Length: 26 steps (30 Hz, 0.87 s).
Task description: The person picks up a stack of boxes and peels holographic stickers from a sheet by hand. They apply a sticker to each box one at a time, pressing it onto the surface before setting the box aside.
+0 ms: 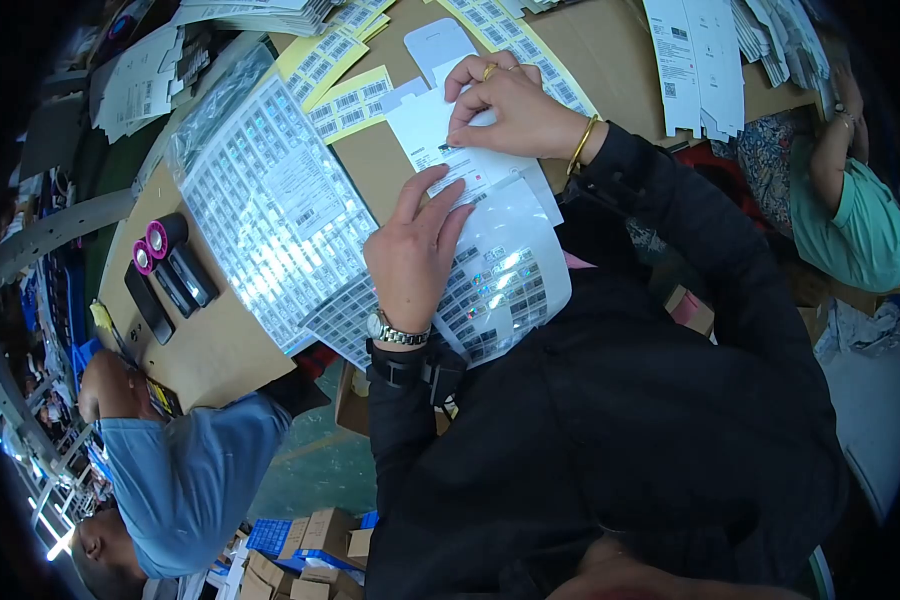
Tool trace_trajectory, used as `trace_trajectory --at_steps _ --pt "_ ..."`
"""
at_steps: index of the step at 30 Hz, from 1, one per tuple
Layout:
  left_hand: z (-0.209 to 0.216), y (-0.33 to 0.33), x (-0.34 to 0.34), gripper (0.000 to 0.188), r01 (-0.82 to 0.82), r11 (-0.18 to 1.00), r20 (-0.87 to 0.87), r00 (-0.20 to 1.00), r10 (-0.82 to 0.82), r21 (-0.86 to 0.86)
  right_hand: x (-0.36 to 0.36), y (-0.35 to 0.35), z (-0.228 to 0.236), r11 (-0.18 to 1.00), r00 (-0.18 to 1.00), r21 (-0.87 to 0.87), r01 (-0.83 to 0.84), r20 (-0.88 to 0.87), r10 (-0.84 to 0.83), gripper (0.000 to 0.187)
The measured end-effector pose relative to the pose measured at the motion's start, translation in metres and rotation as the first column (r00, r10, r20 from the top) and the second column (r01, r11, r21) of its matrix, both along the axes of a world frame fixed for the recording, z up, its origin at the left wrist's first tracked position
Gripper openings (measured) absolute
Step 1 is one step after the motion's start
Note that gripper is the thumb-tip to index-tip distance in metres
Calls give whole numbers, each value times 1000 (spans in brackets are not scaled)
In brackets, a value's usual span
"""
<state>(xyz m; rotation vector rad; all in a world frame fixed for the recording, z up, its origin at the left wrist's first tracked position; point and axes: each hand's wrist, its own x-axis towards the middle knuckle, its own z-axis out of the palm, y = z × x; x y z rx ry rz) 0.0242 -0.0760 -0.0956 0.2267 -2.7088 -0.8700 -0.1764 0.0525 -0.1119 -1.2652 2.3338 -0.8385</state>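
A flat white printed carton lies on the table under both of my hands. My right hand, with a gold ring and bangle, is closed in a pinch over the carton's printed panel. What its fingertips hold, if anything, is too small to make out; a small dark mark shows beside them. My left hand, wearing a metal watch, lies with its fingers stretched out and apart, fingertips at the carton's near edge. Beneath that hand is a curled sheet of shiny silver stickers. A larger silver sticker sheet lies to the left.
Yellow-edged barcode label sheets lie behind the carton. Flat white cartons are piled at the back right. Two pink-ended rolls and a black phone-like slab sit at the left. Co-workers in blue and green sit either side.
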Motion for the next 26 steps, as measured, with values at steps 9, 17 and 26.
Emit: trace_trajectory --at_steps 9,17,26 --pt "0 0 0 21 -2 1000 2 1000 2 4 1 -1 -2 1000 1000 -7 7 -18 -7 12" --pt "3 1 1 21 -7 1000 27 1000 7 -3 8 -2 3 1000 994 -9 9 -107 -10 20" --pt "4 3 1 22 -9 1000 21 1000 9 -6 7 -3 -3 998 991 -24 64 -116 -66 44"
